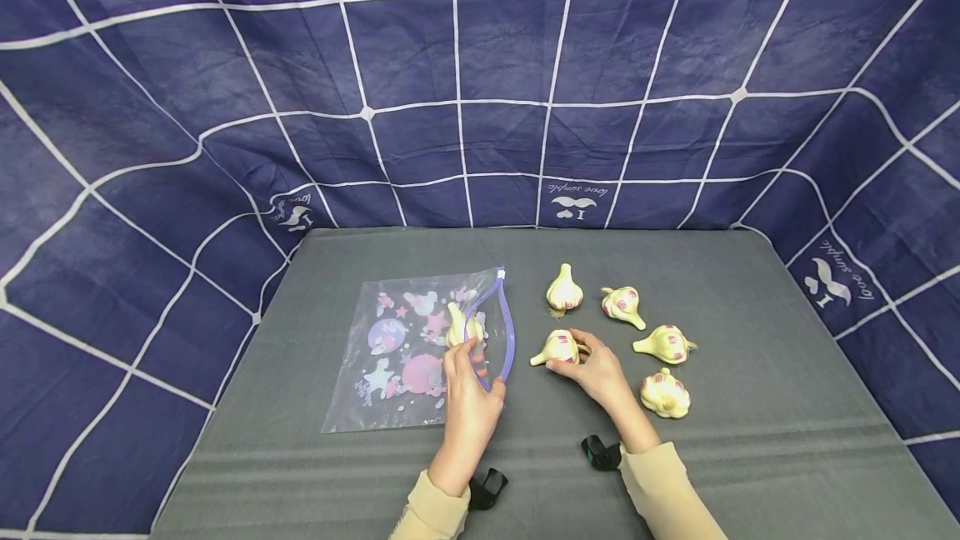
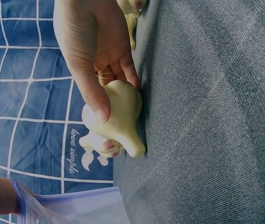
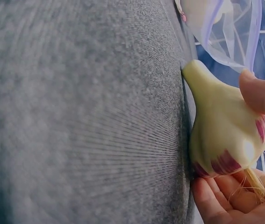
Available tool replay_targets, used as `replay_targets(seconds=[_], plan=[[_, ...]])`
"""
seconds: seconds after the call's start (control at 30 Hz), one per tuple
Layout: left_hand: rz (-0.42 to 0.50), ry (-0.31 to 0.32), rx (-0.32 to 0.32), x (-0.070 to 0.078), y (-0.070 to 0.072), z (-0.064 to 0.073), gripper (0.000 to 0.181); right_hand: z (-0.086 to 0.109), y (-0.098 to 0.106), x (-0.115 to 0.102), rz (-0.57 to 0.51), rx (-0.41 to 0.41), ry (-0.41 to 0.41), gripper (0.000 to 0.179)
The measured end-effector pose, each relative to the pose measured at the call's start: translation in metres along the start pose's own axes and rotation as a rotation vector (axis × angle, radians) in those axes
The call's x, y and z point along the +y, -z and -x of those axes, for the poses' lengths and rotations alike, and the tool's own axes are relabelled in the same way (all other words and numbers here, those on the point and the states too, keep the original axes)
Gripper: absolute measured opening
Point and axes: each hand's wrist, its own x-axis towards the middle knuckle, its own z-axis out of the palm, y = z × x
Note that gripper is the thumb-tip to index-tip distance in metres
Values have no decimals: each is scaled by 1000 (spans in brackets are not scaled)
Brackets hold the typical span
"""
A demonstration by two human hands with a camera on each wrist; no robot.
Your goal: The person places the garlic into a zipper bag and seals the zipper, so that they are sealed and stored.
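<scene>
From my station I see the left hand point(image 1: 468, 398) gripping the clear bag point(image 1: 386, 319) at the near end of its mouth, where the purple edge point(image 1: 512, 340) runs. The two lips stand apart in a rounded gap facing right, and a white slider point(image 1: 501, 273) sits at the far corner. One bagged bulb point(image 1: 456, 327) lies inside, close to that mouth.

The right hand point(image 1: 600, 369) pinches a garlic bulb point(image 1: 557, 347) between thumb and fingers, its stem pointing left at the gap. My right wrist view shows this bulb low against the grey surface point(image 1: 750, 440), with a fingertip down there too. Only a narrow strip of grey separates the stem from the purple edge.

Four loose bulbs point(image 1: 665, 394) curve round the right hand, from beyond it to its right; the nearest sits just beside the right wrist, so room is tight on that flank. Wider grey runs to the right of them, and more to the left of the bag. At the far edge the surface meets a blue gridded cloth point(image 1: 510, 140), well apart from both hands.
</scene>
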Motion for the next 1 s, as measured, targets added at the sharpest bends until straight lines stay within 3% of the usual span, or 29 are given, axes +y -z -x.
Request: replay_targets(seconds=[0.53,0.83,1.0], plan=[[7,2,4,0,1,1,64,2,-1,-4,-27,32,14,72],[0,-1,2,-2,0,1,65,4,6,-24,-101,42,26,73],[-2,1,3,-2,1,0,65,2,8,-35,-87,55,48,74]])
